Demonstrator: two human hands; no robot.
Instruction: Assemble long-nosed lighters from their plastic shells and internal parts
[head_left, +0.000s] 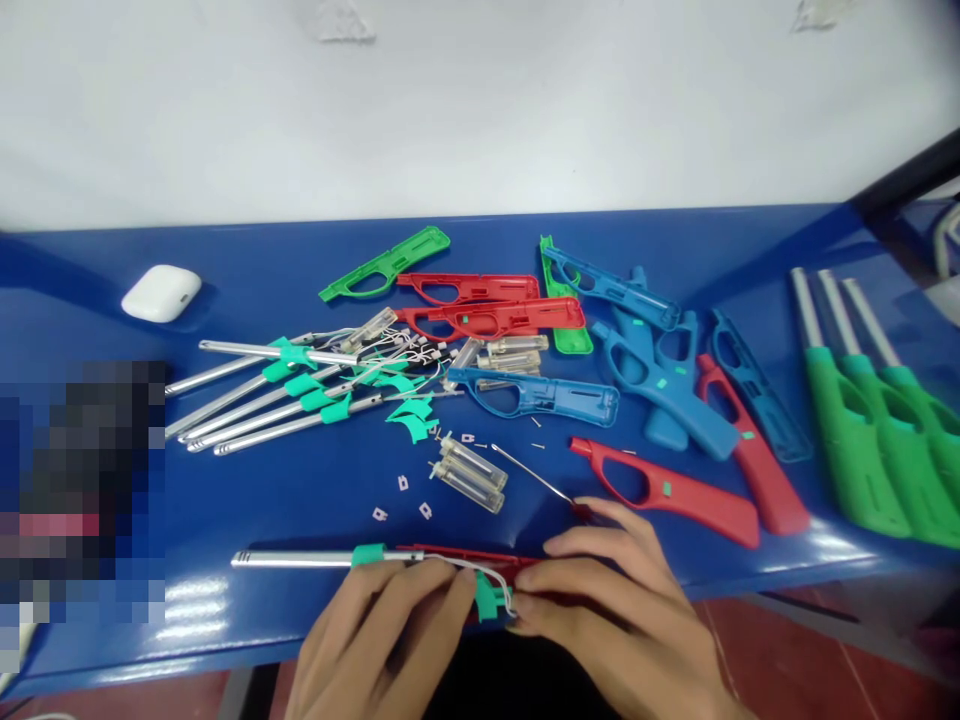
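Observation:
At the table's near edge lies a partly assembled gas lighter: a red half-shell (517, 566), a metal tube (292, 560) with a teal collar (369, 554), white wires (480, 568) and a teal trigger (489, 598). My left hand (390, 630) is closed around it at the tube's base, thumb by the wires. Fingers of my right hand (615, 600) pinch its right end, where wires and trigger meet; the fingertips partly hide what they grip. A thin screwdriver (534, 476) points out beside my right fingers, its handle partly hidden behind them.
Beyond my hands lie clear fuel tanks (469, 472), several metal tubes with wires (262, 405), teal triggers (411, 415) and small screws. Red (667, 490), blue (540, 397) and green shells (386, 265) are scattered behind. Green lighters (855, 440) stand right; a white earbud case (161, 293) lies left.

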